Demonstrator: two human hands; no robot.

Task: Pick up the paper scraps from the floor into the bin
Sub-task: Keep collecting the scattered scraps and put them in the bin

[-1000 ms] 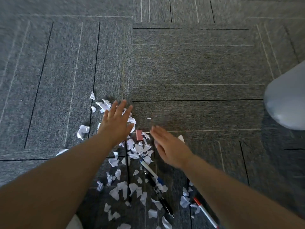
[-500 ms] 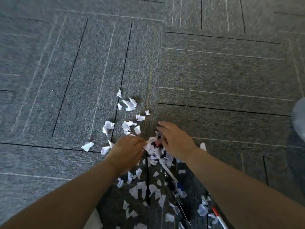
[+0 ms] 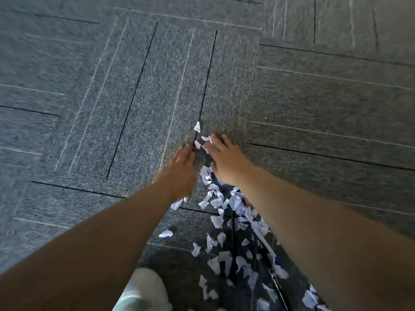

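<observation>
Mostly the paper scraps (image 3: 224,203) lie strewn on the grey carpet-tile floor (image 3: 134,108), in a trail running from my fingertips back toward me, a pen (image 3: 266,242) among them. I judge the job barely begun: nothing is lifted, and no bin shows. My left hand (image 3: 179,169) and right hand (image 3: 226,162) are flat, fingers straight, set apart, flanking the far scraps and holding nothing.

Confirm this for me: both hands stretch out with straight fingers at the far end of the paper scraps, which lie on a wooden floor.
Wrong on the floor: the head view shows grey carpet tiles, not wood. The rest stands: the left hand and the right hand stretch out with straight fingers at the far end of the paper scraps.
</observation>
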